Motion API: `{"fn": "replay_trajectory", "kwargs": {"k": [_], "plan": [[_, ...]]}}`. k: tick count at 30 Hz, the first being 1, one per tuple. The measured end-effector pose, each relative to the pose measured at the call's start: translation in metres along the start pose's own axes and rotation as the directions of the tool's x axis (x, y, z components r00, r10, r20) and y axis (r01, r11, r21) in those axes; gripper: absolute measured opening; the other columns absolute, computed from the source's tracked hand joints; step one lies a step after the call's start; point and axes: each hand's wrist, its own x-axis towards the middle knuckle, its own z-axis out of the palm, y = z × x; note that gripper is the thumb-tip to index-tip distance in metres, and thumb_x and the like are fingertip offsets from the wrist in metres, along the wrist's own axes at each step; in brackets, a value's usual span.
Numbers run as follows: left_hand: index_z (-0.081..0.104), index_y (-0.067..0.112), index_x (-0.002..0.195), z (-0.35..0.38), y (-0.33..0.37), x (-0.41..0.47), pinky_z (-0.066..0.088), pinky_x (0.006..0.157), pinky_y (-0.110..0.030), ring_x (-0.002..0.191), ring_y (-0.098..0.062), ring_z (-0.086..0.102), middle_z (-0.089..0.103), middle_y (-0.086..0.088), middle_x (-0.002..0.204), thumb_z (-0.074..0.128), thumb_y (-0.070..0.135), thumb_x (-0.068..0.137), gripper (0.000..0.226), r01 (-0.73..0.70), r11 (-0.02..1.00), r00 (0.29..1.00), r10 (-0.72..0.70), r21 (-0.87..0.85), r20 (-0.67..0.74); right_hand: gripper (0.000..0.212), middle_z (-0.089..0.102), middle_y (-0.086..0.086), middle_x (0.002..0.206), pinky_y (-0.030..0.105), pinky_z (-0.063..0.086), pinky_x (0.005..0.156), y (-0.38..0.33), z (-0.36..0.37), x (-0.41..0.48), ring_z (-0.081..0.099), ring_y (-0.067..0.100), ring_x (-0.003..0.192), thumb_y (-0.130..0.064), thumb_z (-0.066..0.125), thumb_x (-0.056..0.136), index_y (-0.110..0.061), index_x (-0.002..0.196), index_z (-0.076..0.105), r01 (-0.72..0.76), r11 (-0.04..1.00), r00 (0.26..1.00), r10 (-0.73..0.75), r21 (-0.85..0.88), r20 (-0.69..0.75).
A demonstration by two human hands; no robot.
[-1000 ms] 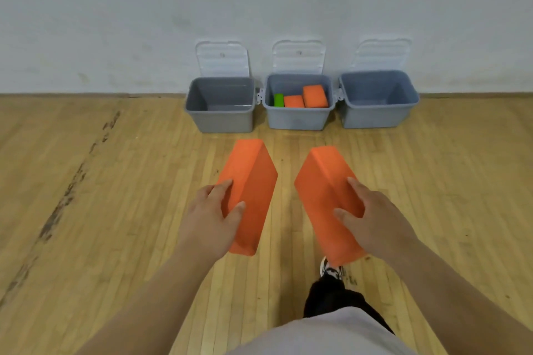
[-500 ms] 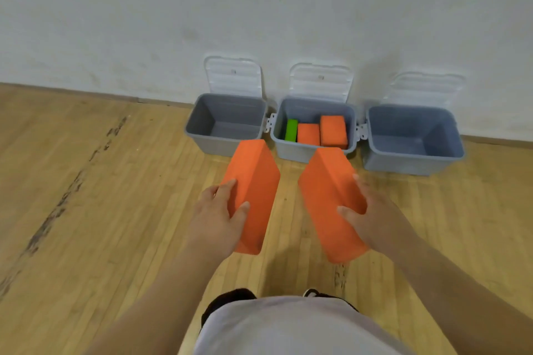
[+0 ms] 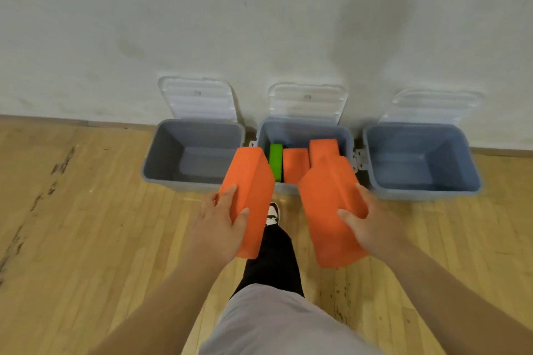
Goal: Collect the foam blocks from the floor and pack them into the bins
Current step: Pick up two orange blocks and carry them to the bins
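Observation:
My left hand (image 3: 222,225) grips an orange foam block (image 3: 253,181) held on edge, its far end over the gap between the left bin (image 3: 161,158) and the middle bin (image 3: 347,135). My right hand (image 3: 372,225) grips a second orange foam block (image 3: 326,199), whose far end overlaps the middle bin's front rim. Inside the middle bin stand a green block (image 3: 275,160) and two orange blocks (image 3: 295,164). The left bin and the right bin (image 3: 473,179) hold nothing that I can see.
All three grey bins stand in a row against the white wall, clear lids (image 3: 199,99) tipped back against it. My leg and shoe (image 3: 272,215) step forward between the blocks on the wooden floor (image 3: 86,225).
I have walked closer to the bins, which now appear larger and nearer. Both blocks have moved forward with my hands and now reach over the bins' front edges.

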Motion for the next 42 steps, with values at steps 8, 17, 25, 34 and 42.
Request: {"fn": "replay_trajectory", "kwargs": {"k": [8,17,25,34,42], "plan": [[0.021,0.041,0.157,0.038,0.02,0.27,0.041,0.108,-0.048,0.128,-0.031,0.045,0.033,-0.009,0.149,0.043,0.059,0.098,0.065,-0.012,0.988,0.986,-0.013,0.155,0.165,0.078,0.041,0.004,0.151,0.05,0.052,0.101,-0.046,0.028,0.244,0.053,0.028,0.126,-0.065,0.057,0.091,-0.049,0.157,0.019,-0.178,0.984,0.983,0.176,0.026,0.042],[-0.003,0.054,0.155,0.226,-0.01,0.463,0.033,0.113,-0.049,0.139,-0.03,0.03,0.013,-0.007,0.156,0.034,0.063,0.1,0.067,0.007,0.981,0.974,-0.05,0.193,0.219,0.064,0.024,0.003,0.161,0.036,0.038,0.099,0.014,0.147,0.515,0.045,0.021,0.124,-0.052,0.043,0.105,-0.057,0.157,0.005,-0.149,0.988,0.976,0.154,-0.04,0.153],[-0.025,0.058,0.148,0.39,-0.06,0.51,0.034,0.112,-0.052,0.131,-0.036,0.03,0.002,-0.006,0.149,0.045,0.061,0.1,0.085,0.075,0.97,0.927,-0.153,0.231,0.343,0.069,0.01,0.007,0.167,0.053,0.013,0.125,0.129,0.26,0.6,0.002,0.037,0.155,-0.061,0.029,0.103,-0.044,0.16,-0.006,0.105,0.784,0.957,0.088,-0.612,0.277],[-0.026,0.057,0.149,0.38,-0.048,0.501,0.032,0.116,-0.055,0.145,-0.038,0.021,-0.004,-0.008,0.162,0.053,0.065,0.095,0.096,0.052,0.96,0.866,-0.181,0.275,0.467,0.082,-0.008,0.007,0.17,0.055,0.017,0.125,0.114,0.237,0.589,-0.008,0.036,0.156,-0.057,0.047,0.101,-0.042,0.161,-0.006,0.118,0.816,0.884,0.173,-0.566,0.435],[0.01,0.04,0.16,0.244,0.008,0.455,0.032,0.115,-0.051,0.15,-0.035,0.018,0.014,-0.009,0.165,0.053,0.059,0.096,0.08,0.001,0.954,0.87,-0.148,0.299,0.469,0.092,0.001,0.009,0.17,0.055,0.018,0.124,0.004,0.122,0.501,0.002,0.035,0.156,-0.067,0.056,0.092,-0.044,0.16,-0.001,0.056,0.881,0.925,0.131,-0.469,0.356]]}}
